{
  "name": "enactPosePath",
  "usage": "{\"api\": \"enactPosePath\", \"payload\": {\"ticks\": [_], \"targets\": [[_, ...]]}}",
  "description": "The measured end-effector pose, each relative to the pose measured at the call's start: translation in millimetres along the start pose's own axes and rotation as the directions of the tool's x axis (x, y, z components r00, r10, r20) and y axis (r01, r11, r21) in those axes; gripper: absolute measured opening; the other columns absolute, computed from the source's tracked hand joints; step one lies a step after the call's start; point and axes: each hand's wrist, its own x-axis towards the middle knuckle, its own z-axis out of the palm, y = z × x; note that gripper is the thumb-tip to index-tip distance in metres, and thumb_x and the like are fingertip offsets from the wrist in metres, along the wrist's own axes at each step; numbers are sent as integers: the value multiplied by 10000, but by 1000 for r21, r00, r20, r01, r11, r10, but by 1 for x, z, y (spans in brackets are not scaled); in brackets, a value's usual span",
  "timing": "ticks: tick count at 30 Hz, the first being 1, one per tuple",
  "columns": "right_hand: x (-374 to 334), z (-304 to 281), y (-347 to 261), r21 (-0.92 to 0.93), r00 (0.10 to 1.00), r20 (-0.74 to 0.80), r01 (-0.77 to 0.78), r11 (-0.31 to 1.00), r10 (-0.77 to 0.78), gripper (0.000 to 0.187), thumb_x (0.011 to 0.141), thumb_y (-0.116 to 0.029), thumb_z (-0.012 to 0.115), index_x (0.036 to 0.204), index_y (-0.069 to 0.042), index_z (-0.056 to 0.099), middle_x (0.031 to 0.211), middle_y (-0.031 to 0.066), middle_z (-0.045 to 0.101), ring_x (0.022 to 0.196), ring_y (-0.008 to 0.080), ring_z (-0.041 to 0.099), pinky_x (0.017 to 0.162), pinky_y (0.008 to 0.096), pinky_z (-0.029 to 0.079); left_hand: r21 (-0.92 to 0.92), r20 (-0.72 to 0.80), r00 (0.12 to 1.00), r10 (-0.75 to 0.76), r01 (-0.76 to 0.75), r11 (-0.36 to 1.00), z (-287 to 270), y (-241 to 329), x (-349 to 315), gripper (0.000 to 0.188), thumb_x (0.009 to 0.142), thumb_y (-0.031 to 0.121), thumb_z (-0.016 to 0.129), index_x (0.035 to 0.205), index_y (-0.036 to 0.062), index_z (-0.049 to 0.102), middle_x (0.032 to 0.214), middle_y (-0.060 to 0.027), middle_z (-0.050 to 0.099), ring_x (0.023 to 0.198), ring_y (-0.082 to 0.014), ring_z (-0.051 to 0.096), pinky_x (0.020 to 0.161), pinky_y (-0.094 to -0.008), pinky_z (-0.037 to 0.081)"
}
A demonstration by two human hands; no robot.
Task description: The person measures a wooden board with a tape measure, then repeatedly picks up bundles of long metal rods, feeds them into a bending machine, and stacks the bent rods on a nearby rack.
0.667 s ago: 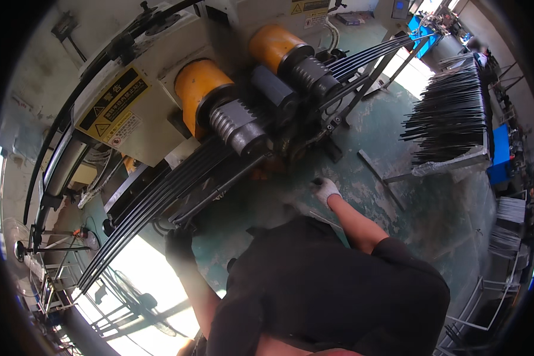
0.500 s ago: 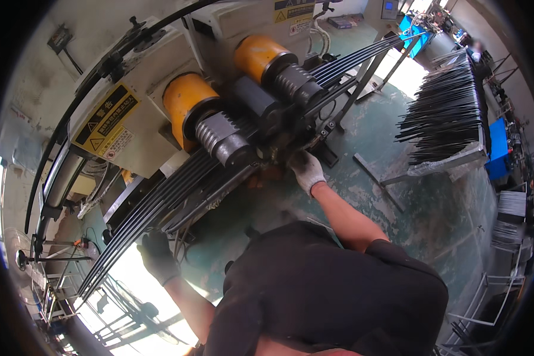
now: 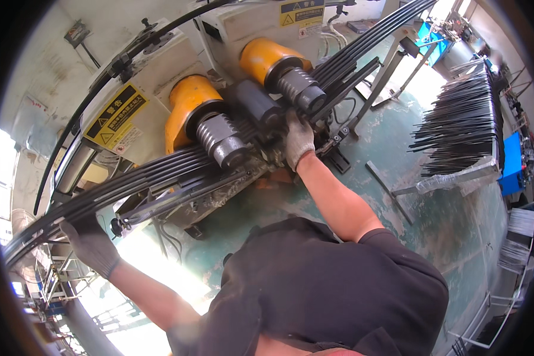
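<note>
A bundle of long black rods (image 3: 142,171) runs slantwise through a machine, past two grooved metal rollers (image 3: 221,138) on orange housings (image 3: 194,98). My left hand (image 3: 92,246), in a grey glove, is closed round the rods near their left end. Its thumb shows at the near edge, while the other fingers are mostly hidden by the bundle. My right hand (image 3: 299,142), also gloved, reaches in beside the right grooved roller (image 3: 301,89). Its fingers appear curled on the rods there, though dark parts hide the fingertips. A dark cylinder (image 3: 256,102) sits between the rollers.
A spring-wrapped bar (image 3: 160,209) juts out below the rods. At right, a rack (image 3: 486,168) holds many thin black rods, with a loose bar (image 3: 389,193) close by it. Yellow warning labels (image 3: 117,115) mark the machine body. Blue equipment (image 3: 512,163) stands beyond the rack.
The rods' left part has risen and shifted left and away from me, uncovering the spring-wrapped bar. My left hand moved left with them. My right hand moved up, closer to the right roller.
</note>
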Motion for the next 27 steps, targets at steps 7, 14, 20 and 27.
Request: {"api": "enactPosePath", "payload": {"ticks": [7, 14, 20, 27], "targets": [[32, 13, 1, 68, 999, -24, 34, 997, -33, 292, 997, -179, 701, 1268, -68, 689, 1056, 51, 705, 884, 186, 690, 777, 349, 559, 193, 178, 979, 99, -133, 972, 105, 16, 24, 495, 1095, 339, 580, 1368, -74, 575, 1339, -257, 648, 1258, -345, 623, 1119, -465, 485], [47, 13, 3, 43, 999, -30, -21, 999, 22, 268, 946, -137, 749, 1207, -81, 721, 1023, 55, 711, 818, 186, 691, 668, 332, 556, 376, 297, 951, 81, -194, 906, 195, 7, 24, 554, 1028, 318, 701, 1349, -108, 549, 1258, -235, 685, 1179, -307, 688, 1061, -396, 533], [48, 12, 3, 130, 1000, -14, -18, 991, 20, 255, 912, -82, 766, 1163, -63, 729, 990, 57, 721, 755, 191, 687, 627, 357, 558, 451, 832, 525, 179, -828, 333, 227, -10, 47, 323, 1075, 174, 500, 1265, 158, 761, 1251, -124, 720, 1201, -260, 711, 1042, -380, 575], [42, 15, -2, 108, 1000, -9, -15, 994, 16, 245, 912, -94, 776, 1151, -56, 736, 964, 73, 728, 711, 202, 695, 615, 356, 558, 567, 748, 662, 53, -678, 469, 283, -20, 36, 258, 1006, 214, 625, 1157, 69, 775, 1113, -76, 718, 1008, -192, 721, 896, -330, 556]]}}
